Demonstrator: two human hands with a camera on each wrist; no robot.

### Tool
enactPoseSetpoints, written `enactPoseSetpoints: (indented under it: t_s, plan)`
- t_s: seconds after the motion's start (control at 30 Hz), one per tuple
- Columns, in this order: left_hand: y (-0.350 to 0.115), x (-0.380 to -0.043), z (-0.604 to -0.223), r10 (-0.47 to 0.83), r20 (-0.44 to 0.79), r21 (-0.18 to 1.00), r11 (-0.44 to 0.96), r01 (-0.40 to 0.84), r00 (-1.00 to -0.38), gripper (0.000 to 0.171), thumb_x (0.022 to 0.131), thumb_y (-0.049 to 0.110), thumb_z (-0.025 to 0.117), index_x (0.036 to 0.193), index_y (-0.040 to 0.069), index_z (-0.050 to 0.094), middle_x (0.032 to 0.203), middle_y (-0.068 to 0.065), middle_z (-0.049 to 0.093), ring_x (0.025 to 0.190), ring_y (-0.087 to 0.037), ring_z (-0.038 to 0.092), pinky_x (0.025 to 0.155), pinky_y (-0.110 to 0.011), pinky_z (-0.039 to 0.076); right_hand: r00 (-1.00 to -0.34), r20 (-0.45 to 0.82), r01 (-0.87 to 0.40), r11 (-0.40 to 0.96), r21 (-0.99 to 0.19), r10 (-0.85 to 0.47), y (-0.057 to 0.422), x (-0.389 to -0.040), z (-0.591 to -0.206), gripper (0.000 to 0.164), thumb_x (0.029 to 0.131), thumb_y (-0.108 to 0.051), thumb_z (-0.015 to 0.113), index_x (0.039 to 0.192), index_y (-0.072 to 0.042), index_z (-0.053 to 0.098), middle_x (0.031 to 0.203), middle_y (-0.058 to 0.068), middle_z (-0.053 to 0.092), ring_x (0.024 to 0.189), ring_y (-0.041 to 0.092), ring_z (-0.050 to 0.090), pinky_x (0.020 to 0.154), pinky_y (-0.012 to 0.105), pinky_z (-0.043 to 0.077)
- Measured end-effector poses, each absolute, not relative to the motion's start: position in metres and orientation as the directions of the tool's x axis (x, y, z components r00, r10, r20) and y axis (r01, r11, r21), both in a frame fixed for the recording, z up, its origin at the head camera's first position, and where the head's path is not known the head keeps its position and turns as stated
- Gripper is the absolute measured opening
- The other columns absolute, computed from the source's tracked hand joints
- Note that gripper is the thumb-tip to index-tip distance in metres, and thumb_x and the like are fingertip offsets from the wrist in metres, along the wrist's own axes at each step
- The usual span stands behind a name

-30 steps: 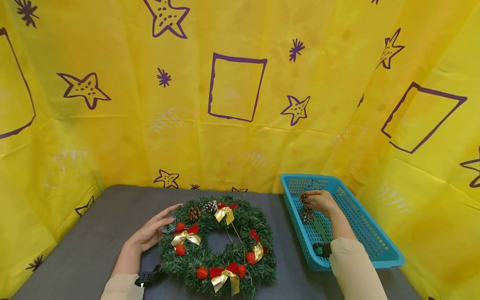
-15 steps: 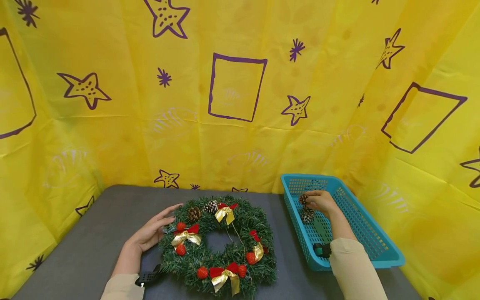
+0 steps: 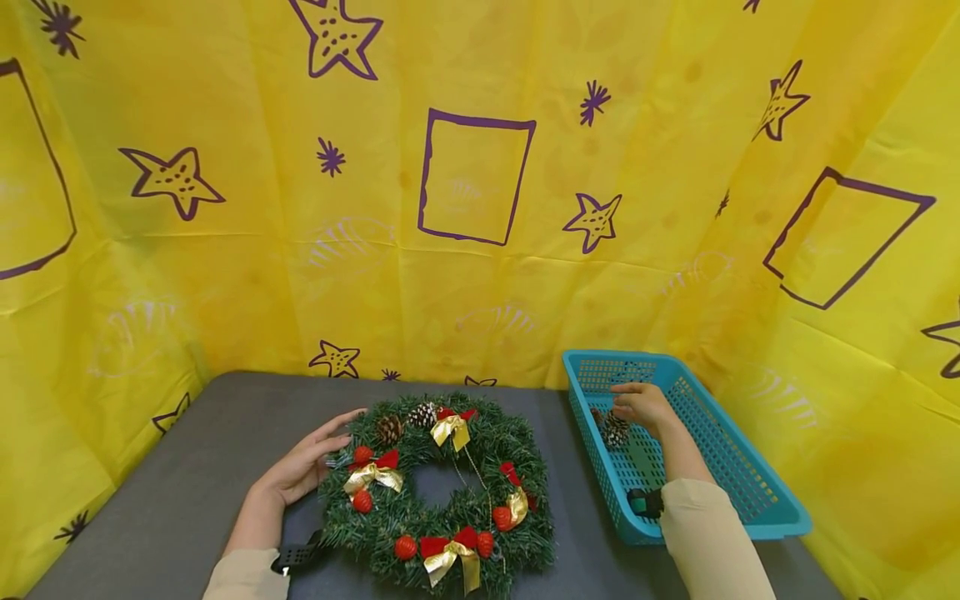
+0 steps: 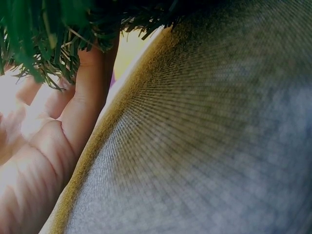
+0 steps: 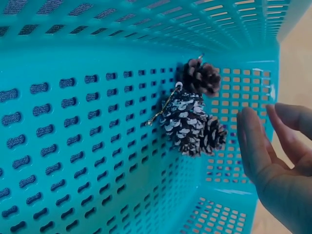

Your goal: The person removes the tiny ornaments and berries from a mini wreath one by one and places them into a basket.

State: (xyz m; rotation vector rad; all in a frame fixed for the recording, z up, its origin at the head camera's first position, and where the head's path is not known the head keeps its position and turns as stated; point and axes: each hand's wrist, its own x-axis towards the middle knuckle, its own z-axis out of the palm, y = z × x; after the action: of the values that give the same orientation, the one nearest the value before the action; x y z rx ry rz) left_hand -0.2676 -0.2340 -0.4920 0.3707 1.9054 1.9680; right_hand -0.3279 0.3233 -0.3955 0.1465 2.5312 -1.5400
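Note:
A green wreath (image 3: 525, 433) with gold and red bows, red berry ornaments and pine cones lies in the head view's lower middle. My left hand (image 3: 296, 468) rests against its left edge, fingers straight; in the left wrist view greenery hides their tips. Over the blue basket (image 3: 738, 417) on the right is my right hand (image 3: 645, 407), thumb parted from the fingers and nothing between them. Below it, several pine cones sit together in the basket. One brown pine cone (image 5: 201, 77) is beside a larger white-tipped pine cone (image 5: 183, 122) with a gold cord.
The grey table (image 3: 225, 433) extends left of the wreath and between wreath and basket. A yellow patterned cloth (image 3: 480, 292) hangs behind and on both sides. The basket's raised rim (image 3: 592, 454) stands near my right forearm.
My right hand has let go of a small brown pine cone, which now lies lower in the basket by the others. My left hand and the wreath have stayed put.

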Motion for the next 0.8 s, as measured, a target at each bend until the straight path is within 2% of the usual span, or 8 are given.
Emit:
enactPoseSetpoints:
  t_s: [0.27,0.33,0.4,0.47,0.57,0.67,0.8]
  plan:
    - [-0.234,-0.267,-0.492,0.432,-0.071,0.997,0.02,-0.07,-0.899,0.061,0.106,0.027,0.042,0.161,0.02,0.015,0.167,-0.012,-0.016,0.152,-0.042,-0.018,0.109,-0.047,0.022,-0.983,-0.183,0.159,0.438,-0.885,-0.013,0.321,-0.326,-0.393,0.048,0.104,-0.008,0.043,0.148,0.01,0.035,0.155,0.035,0.027,0.137,0.045,0.044,0.112,0.046,0.043]
    - [-0.234,-0.267,-0.491,0.438,-0.065,0.998,0.015,-0.065,-0.897,0.061,0.106,0.027,0.042,0.161,0.02,0.014,0.167,-0.013,-0.017,0.151,-0.044,-0.02,0.112,-0.055,0.018,-0.984,-0.177,0.151,0.425,-0.892,-0.022,0.321,-0.326,-0.392,0.049,0.104,-0.009,0.043,0.149,0.009,0.034,0.155,0.035,0.027,0.139,0.045,0.043,0.112,0.047,0.042]
    - [-0.234,-0.267,-0.491,0.444,-0.059,0.998,0.008,-0.062,-0.894,0.061,0.106,0.027,0.041,0.161,0.019,0.014,0.167,-0.013,-0.018,0.151,-0.044,-0.021,0.113,-0.058,0.016,-0.985,-0.171,0.143,0.413,-0.899,-0.032,0.321,-0.326,-0.389,0.05,0.105,-0.01,0.043,0.15,0.009,0.033,0.155,0.036,0.027,0.139,0.045,0.042,0.113,0.047,0.041]
    - [-0.234,-0.266,-0.491,0.445,-0.059,0.998,0.006,-0.063,-0.893,0.061,0.107,0.027,0.041,0.161,0.019,0.014,0.167,-0.013,-0.018,0.151,-0.045,-0.021,0.113,-0.056,0.018,-0.985,-0.167,0.14,0.399,-0.906,-0.034,0.32,-0.326,-0.386,0.05,0.105,-0.011,0.042,0.15,0.008,0.033,0.154,0.035,0.028,0.14,0.045,0.041,0.113,0.047,0.041]
    - [-0.234,-0.268,-0.492,0.44,-0.066,0.997,0.003,-0.072,-0.895,0.061,0.107,0.027,0.041,0.161,0.019,0.014,0.167,-0.012,-0.016,0.152,-0.042,-0.019,0.109,-0.039,0.027,-0.988,-0.147,0.12,0.386,-0.915,-0.043,0.32,-0.327,-0.382,0.049,0.106,-0.01,0.04,0.15,0.008,0.031,0.155,0.034,0.028,0.141,0.046,0.039,0.113,0.045,0.041]
    - [-0.234,-0.269,-0.494,0.434,-0.073,0.997,0.009,-0.077,-0.898,0.06,0.107,0.026,0.041,0.161,0.019,0.014,0.168,-0.011,-0.015,0.153,-0.041,-0.017,0.103,-0.032,0.028,-0.99,-0.134,0.108,0.378,-0.92,-0.043,0.32,-0.329,-0.377,0.049,0.106,-0.01,0.038,0.151,0.008,0.031,0.155,0.034,0.029,0.14,0.045,0.04,0.112,0.042,0.043]
    - [-0.234,-0.27,-0.495,0.431,-0.076,0.997,0.025,-0.072,-0.899,0.06,0.107,0.027,0.041,0.16,0.02,0.015,0.168,-0.012,-0.015,0.153,-0.041,-0.016,0.103,-0.036,0.028,-0.991,-0.131,0.106,0.37,-0.923,-0.041,0.32,-0.33,-0.369,0.049,0.106,-0.011,0.039,0.151,0.008,0.031,0.156,0.033,0.028,0.134,0.039,0.049,0.111,0.041,0.044]
